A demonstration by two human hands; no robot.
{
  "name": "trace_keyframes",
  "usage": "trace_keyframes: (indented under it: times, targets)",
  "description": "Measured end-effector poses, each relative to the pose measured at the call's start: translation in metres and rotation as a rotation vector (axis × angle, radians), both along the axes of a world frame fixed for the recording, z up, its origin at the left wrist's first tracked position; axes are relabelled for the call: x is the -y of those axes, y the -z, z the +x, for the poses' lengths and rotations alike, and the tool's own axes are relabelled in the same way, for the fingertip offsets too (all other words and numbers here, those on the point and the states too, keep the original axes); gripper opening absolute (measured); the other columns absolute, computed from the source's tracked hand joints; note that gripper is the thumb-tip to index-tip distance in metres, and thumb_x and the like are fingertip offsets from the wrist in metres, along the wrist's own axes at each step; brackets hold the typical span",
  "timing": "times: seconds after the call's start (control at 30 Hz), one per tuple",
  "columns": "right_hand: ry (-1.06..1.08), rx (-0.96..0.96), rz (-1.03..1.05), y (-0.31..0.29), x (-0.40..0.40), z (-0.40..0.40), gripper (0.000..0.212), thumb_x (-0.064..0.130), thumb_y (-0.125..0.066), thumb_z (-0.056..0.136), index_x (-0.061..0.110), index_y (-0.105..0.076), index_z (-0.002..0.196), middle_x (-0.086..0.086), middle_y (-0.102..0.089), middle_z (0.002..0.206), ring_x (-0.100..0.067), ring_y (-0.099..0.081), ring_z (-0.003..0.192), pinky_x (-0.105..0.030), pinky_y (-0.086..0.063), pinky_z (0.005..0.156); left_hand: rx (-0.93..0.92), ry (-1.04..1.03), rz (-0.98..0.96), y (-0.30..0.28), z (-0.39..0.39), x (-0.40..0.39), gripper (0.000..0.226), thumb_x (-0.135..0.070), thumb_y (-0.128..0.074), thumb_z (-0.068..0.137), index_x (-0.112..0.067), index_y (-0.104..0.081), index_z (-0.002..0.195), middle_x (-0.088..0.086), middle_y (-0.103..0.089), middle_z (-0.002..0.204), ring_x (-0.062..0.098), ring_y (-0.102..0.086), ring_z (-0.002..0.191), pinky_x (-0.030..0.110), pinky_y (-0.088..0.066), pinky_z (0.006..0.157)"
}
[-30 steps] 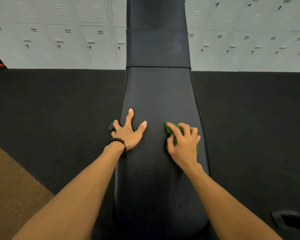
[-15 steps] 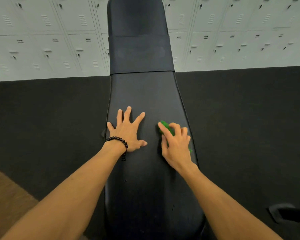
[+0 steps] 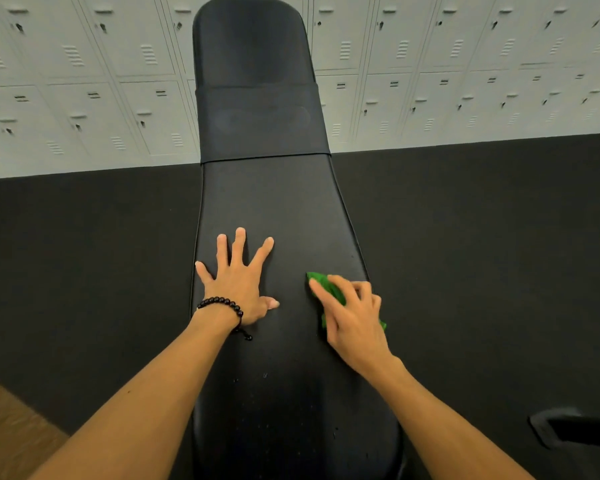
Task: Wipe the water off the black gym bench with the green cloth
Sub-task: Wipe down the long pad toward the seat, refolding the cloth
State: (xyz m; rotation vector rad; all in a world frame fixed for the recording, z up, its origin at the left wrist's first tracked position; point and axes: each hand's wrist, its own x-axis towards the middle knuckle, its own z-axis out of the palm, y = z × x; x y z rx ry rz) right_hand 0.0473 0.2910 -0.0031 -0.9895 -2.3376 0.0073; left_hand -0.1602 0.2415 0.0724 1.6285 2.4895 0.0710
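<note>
Droplets behind the right hand, which grips the green cloth on the counter, risk being missed; left hand rests flat, fingers spread.

Two bare forearms, no sleeves — the left wrist wears a bracelet of round black beads, with a short beaded tail hanging.

Black bench bears green cloth, water droplets.
</note>
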Motion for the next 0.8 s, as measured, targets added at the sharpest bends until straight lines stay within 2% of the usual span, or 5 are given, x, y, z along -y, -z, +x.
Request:
trace_keyframes:
  times: [0.2,0.4,0.6,0.73,0.8]
  targets:
    - [0.322,-0.264,-0.255,-0.035,-0.046,-0.033,0.046,0.013,-0.049,0.099,0.027,-0.049,0.143,0.0,-0.048,0.136,-0.024,-0.034,0.101,-0.043,-0.037,0.077,0.041,-0.044,-0.067,-0.005,0.007,-0.006,0.113,-0.049,-0.078,0.077,-0.046,0.007,0.151,0.0,0.03,0.158,0.035,0.031,0.144,0.076,-0.01,0.108]
    - [0.283,-0.124,-0.189,-0.013,-0.012,-0.014,0.06,0.038,-0.05,0.1,0.029,-0.027,0.155,0.001,-0.031,0.157,-0.022,-0.036,0.113,-0.043,-0.041,0.086,0.033,-0.08,-0.098,-0.01,0.014,-0.019,0.114,-0.04,-0.085,0.071,-0.04,-0.005,0.152,0.007,0.022,0.158,0.042,0.025,0.144,0.078,-0.022,0.103]
    - [0.422,-0.423,-0.422,-0.023,-0.046,-0.018,0.05,0.027,-0.045,0.103,0.025,-0.036,0.152,-0.007,-0.044,0.144,-0.03,-0.04,0.12,-0.048,-0.038,0.092,0.033,-0.066,-0.086,-0.007,0.011,-0.018,0.116,-0.043,-0.085,0.071,-0.041,-0.003,0.152,0.005,0.023,0.158,0.042,0.025,0.144,0.078,-0.024,0.103]
    - [0.281,-0.309,-0.374,-0.062,-0.083,-0.06,0.048,0.024,-0.042,0.104,0.028,-0.037,0.151,-0.007,-0.037,0.15,-0.031,-0.037,0.124,-0.051,-0.039,0.097,0.051,-0.056,-0.088,-0.011,0.01,-0.015,0.115,-0.042,-0.085,0.071,-0.041,-0.004,0.152,0.004,0.022,0.159,0.041,0.025,0.145,0.077,-0.025,0.103]
    - [0.319,-0.285,-0.355,-0.064,-0.084,-0.067,0.05,0.026,-0.041,0.104,0.03,-0.033,0.152,-0.005,-0.036,0.151,-0.031,-0.036,0.126,-0.055,-0.039,0.098,0.054,-0.052,-0.086,-0.012,0.01,-0.013,0.114,-0.043,-0.084,0.071,-0.041,-0.004,0.152,0.003,0.022,0.159,0.04,0.025,0.145,0.076,-0.025,0.104]
